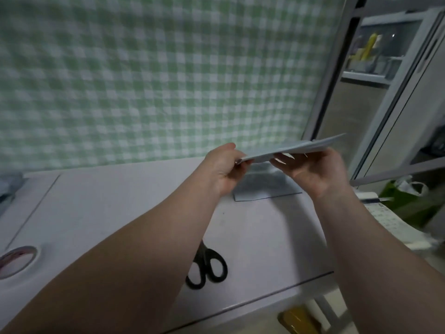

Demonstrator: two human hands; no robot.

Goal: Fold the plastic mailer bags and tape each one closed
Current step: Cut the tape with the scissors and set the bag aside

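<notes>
Head view, the only one available; the frame is motion-blurred. A pale blue-grey flat plastic mailer bag point(296, 148) is in the air above the white bench point(108, 213). It is roughly level, tipped up toward its far right corner, and touches nothing but the hands. Left hand point(225, 168): grip closed on the bag's left end, thumb on top, fingers curled beneath. Right hand point(313, 169): palm up under the near edge, fingers curled against the underside, so its grip is on the bag too; thumb contact is unclear. The far edge of the held bag looks like more than one layer, so it may carry a fold, but I cannot confirm this. No tape is visible on it. Directly below the hands a second blue-grey plastic mailer bag point(267, 186) lies flat on the bench, partly hidden. It reads as a compact rectangle, possibly folded; whether it is taped cannot be made out. Black-handled scissors point(204, 256) lie near the front edge, partly under the left forearm, untouched. A white-rimmed roll of tape point(21, 249) lies flat at the far left of the bench, well apart from both hands. A blue-grey heap point(9, 186) at the left edge is too blurred to name; it may be more bags. A green-and-white checked cloth point(144, 80) hangs behind. Judgement on progress: at most one bag looks finished, the one on the bench. The held bag is at the folding or handling stage, with taping not yet done. Tape and scissors both lie idle, so for this bag the whole closing step is left, plus any bags in the heap.
</notes>
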